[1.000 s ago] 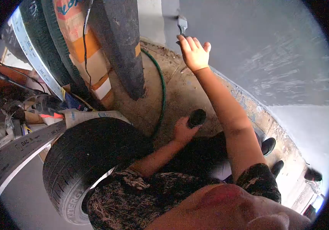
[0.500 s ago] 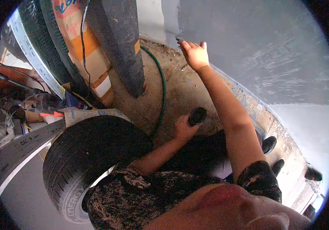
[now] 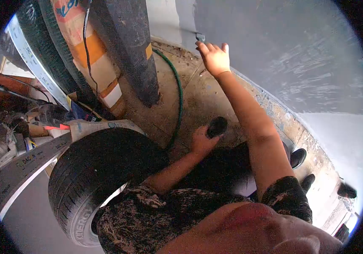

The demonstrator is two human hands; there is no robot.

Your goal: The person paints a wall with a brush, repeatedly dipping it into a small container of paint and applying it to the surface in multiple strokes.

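Observation:
My right hand (image 3: pixel 216 58) reaches out to the wall (image 3: pixel 266 46), its fingers closed on a small paintbrush (image 3: pixel 200 37). Only the brush's grey tip shows past the fingers; it is at the wall near the border between dark grey paint and a paler strip (image 3: pixel 163 19). Lower down, close to my body, my left hand (image 3: pixel 202 140) is wrapped round a dark cup (image 3: pixel 217 127). The cup's round dark mouth faces up toward me, and what it contains cannot be made out.
A tyre (image 3: pixel 105 169) stands at my left beside a curved printed strip (image 3: pixel 29 161). Behind it are a taped cardboard box (image 3: pixel 92 55), a dark post (image 3: pixel 126 46) and more tyres. A green hose (image 3: pixel 179 93) crosses the dirty floor (image 3: pixel 207 97). Dark shoes (image 3: pixel 298 158) lie along the wall.
My right hand has shifted slightly upward along the wall, and the brush's tip now shows more clearly above the fingers. My left hand keeps the cup in nearly the same place.

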